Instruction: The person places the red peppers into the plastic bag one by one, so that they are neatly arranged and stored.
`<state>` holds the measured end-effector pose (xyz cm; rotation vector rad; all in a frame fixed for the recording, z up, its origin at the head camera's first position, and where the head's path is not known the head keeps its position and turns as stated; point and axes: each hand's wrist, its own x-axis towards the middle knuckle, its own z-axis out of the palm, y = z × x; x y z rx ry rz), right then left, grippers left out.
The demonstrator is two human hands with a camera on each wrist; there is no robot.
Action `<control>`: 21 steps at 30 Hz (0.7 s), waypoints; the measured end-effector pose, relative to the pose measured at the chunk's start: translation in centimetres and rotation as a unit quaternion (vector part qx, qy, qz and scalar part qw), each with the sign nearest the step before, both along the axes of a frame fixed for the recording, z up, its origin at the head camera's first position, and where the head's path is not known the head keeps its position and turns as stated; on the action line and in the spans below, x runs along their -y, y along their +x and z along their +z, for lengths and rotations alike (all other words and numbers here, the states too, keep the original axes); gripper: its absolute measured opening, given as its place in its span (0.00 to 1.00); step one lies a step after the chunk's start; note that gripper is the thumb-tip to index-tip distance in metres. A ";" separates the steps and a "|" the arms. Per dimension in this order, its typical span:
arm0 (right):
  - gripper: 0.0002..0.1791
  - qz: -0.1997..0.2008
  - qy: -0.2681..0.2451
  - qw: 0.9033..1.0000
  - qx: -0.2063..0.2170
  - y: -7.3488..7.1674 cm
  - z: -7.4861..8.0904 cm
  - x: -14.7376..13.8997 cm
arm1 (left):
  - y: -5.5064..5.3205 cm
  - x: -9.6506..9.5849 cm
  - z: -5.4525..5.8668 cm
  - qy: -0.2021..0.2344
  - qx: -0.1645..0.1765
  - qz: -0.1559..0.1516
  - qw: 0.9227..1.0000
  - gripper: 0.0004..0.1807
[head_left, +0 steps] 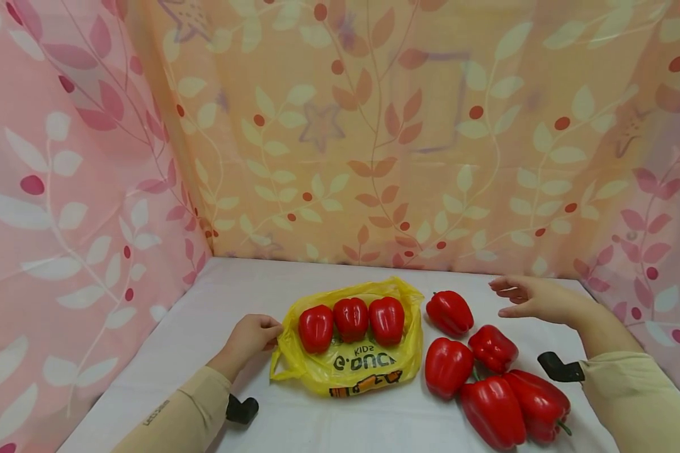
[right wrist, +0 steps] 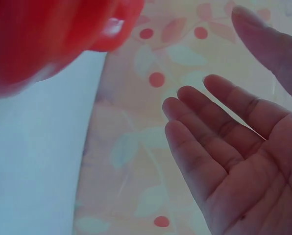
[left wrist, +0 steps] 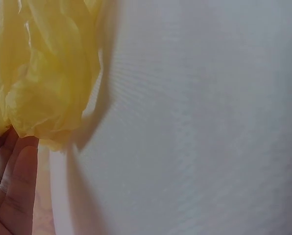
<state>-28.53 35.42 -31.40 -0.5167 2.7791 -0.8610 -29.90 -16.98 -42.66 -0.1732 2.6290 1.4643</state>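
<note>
A yellow plastic bag (head_left: 368, 371) printed with "G.DUCK KIDS" lies spread on the white table, its mouth facing up. Three red bell peppers (head_left: 351, 318) sit in a row inside it. At the bag's left rim my left hand (head_left: 250, 340) pinches the edge of the plastic; the left wrist view has its fingers (left wrist: 19, 181) at the crumpled yellow film. My right hand (head_left: 544, 301) is raised over the right side of the table, fingers extended and palm bare in the right wrist view. Below and left of it, a red bell pepper (head_left: 450, 313) lies beside the bag.
Several more red bell peppers (head_left: 493, 412) cluster on the right of the white table (head_left: 249, 277), close to the right forearm. Patterned cloth walls (head_left: 340, 126) enclose the back and both sides. A black wrist mount (head_left: 561, 368) sticks out from the right sleeve.
</note>
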 end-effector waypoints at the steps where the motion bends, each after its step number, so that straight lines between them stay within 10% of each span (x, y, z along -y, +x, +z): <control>1: 0.36 0.000 0.001 1.000 0.002 0.1 -0.2 -0.1 | 0.0 0.0 0.0 0.001 -0.001 0.000 1.000 0.07; 21: 0.35 -0.005 -0.007 0.987 0.163 0.4 -3.5 -0.5 | -0.1 0.1 -0.1 0.001 0.006 0.004 1.000 0.07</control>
